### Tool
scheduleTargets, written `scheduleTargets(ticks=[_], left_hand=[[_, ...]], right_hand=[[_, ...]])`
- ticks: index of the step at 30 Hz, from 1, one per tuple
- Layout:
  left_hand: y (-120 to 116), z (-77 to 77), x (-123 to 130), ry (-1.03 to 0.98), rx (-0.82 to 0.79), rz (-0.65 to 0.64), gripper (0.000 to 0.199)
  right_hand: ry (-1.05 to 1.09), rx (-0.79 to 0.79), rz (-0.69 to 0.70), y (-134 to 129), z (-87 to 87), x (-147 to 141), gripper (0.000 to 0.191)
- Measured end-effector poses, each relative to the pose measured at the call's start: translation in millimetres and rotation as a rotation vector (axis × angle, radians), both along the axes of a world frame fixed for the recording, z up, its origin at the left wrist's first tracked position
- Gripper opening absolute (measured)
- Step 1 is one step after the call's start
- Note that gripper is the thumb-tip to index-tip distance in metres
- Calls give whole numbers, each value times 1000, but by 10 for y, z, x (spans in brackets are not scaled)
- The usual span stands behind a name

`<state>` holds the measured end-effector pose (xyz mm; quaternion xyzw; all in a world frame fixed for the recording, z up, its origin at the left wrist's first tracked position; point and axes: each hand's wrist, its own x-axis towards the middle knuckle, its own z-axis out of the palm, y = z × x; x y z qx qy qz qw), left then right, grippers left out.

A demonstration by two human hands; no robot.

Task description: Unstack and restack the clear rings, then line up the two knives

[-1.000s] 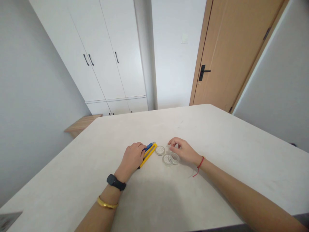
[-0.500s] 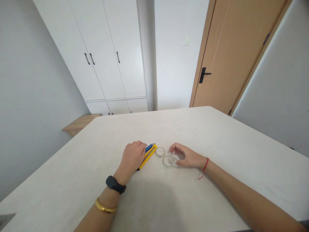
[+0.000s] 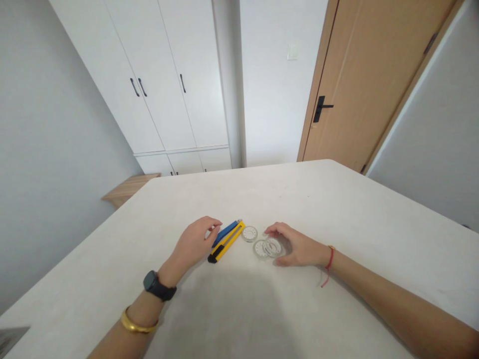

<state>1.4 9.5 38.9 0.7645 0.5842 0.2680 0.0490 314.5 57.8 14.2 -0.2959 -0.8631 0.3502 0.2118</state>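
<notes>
White tabletop [image 3: 202, 197] fills the bottom. Low-middle, my right hand [image 3: 297, 247] is spread around a clear, round plastic roll [image 3: 275, 244], maybe placing it; next needs soft fingers. My left hand [image 3: 190, 243] curls loosely by a blue plastic cutter [image 3: 226, 231].

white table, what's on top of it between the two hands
A blue cutter, a yellow cutter, a round disc and two overlapping discs. A pale bit beside the right hand is unclear. The tabletop under the cutters is covered.
</notes>
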Motion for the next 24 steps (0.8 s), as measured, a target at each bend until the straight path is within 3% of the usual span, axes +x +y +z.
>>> scheduleTargets(ticks=[4,8,24], left_hand=[[20,-77,-306,-113,67,115,29],[-15,-137,-404,-202,117,208,32],[-64,-163,-339,-217,0,129,32]], right_hand=[[29,72,-9,-38,-23,2,69],[42,111,-24,-60,-27,-6,64],[83,116,-75,-63,14,-42,40]])
